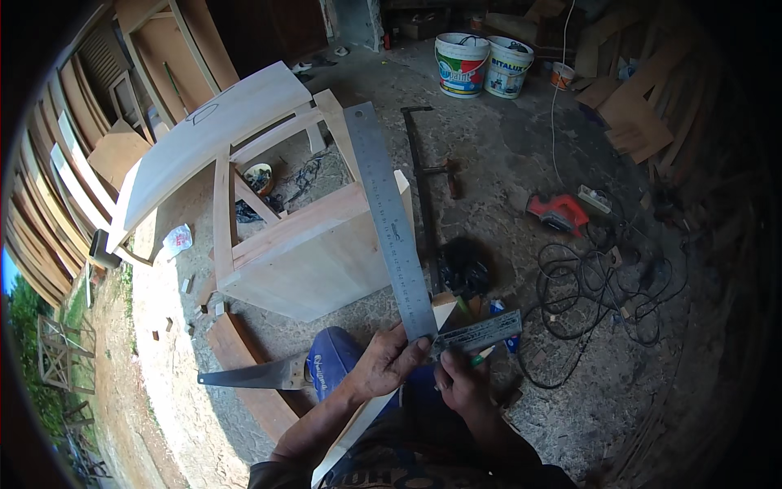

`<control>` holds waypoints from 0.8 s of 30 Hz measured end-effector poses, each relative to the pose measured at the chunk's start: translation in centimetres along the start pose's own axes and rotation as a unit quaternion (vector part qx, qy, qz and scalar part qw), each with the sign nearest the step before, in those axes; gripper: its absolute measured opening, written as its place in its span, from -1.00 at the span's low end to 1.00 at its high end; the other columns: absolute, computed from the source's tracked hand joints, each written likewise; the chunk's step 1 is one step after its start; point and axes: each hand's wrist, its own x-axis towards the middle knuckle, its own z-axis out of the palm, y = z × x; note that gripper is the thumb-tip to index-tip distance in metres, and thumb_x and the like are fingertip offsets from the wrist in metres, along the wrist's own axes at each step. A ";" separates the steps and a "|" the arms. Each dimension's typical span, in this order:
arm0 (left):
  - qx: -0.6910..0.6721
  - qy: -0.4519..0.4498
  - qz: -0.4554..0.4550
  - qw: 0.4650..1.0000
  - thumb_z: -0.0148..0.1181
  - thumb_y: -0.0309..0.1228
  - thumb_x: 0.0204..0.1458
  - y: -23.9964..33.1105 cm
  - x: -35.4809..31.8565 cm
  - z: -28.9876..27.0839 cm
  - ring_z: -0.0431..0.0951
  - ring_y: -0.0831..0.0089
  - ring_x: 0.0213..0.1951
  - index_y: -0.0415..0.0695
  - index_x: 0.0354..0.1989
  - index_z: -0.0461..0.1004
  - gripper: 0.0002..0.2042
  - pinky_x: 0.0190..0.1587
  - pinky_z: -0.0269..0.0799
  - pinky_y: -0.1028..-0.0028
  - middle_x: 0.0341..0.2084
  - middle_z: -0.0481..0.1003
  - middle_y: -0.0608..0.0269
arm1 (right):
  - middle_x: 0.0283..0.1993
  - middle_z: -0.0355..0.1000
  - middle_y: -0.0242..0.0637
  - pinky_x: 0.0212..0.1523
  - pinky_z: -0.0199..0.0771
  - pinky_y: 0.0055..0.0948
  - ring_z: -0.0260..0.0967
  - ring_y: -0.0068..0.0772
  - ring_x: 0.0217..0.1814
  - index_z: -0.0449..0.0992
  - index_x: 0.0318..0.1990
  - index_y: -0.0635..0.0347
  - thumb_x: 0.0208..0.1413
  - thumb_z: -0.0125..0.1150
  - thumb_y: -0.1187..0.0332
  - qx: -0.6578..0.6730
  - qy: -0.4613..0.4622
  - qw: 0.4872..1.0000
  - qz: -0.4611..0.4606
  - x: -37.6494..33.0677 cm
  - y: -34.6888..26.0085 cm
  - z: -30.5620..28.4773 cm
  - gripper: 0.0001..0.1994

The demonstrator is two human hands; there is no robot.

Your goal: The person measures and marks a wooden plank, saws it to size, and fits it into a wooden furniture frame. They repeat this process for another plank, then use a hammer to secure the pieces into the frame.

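Low at centre, above the blue trouser leg (332, 359), holds a metal square (391, 228) with the left hand (381, 360), thumb laid on top near the base of the ruled blade, remaining fingers curled and partly hidden. With the right hand (466, 387), just below the square's stock, pinches a slim green pencil (482, 356) between thumb and bent fingers; cannot tell whether also touching the stock. Has blade pointed away and slightly left, stock pointed right. Noted beneath the left wrist: a pale wood strip (358, 436), running obliquely from the lower edge toward the square's corner.

Recorded beyond, partly overlapped in view by the blade: an open wooden carcass (305, 273); contact with the blade not determinable. Observed left of the knee: a handsaw (252, 376), lying across a brown plank (232, 338), handle end beside the trouser leg. Seen right of the blade: a long dark bar clamp (423, 204) on the concrete floor (505, 155). Logged farther right: a red power tool (558, 213), near loosely coiled black cable (582, 297). Sighted at the back: two buckets (462, 65), side by side.
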 end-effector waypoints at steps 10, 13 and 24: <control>0.121 0.036 -0.006 0.992 -0.04 -0.16 0.36 2.2 -0.2 -0.2 0.63 -0.12 -0.23 -0.31 0.01 0.42 -0.61 -0.18 0.54 0.14 -0.26 0.51 -0.21 | -0.46 0.29 -0.44 -0.60 0.18 -0.57 0.18 -0.65 -0.60 0.40 -0.26 0.18 0.23 0.22 0.44 -0.021 0.015 0.999 0.022 0.3 -1.5 3.0 -0.90; 0.123 0.047 -0.013 0.991 -0.04 -0.16 0.37 2.5 -0.2 -0.4 0.64 -0.10 -0.24 -0.33 0.01 0.41 -0.61 -0.20 0.55 0.14 -0.27 0.52 -0.21 | -0.32 0.36 -0.43 -0.63 0.21 -0.62 0.19 -0.68 -0.58 0.40 -0.13 0.14 0.22 0.22 0.49 -0.018 -0.008 1.000 0.003 0.5 -0.9 2.5 -0.86; 0.117 0.059 -0.016 0.991 -0.05 -0.16 0.37 2.1 0.1 -0.4 0.66 -0.03 -0.34 -0.32 -0.01 0.43 -0.61 -0.28 0.56 0.18 -0.36 0.54 -0.15 | -0.26 0.40 -0.41 -0.66 0.21 -0.63 0.18 -0.69 -0.60 0.38 -0.05 0.15 0.21 0.21 0.52 -0.031 -0.008 0.999 -0.005 1.0 -0.6 2.0 -0.80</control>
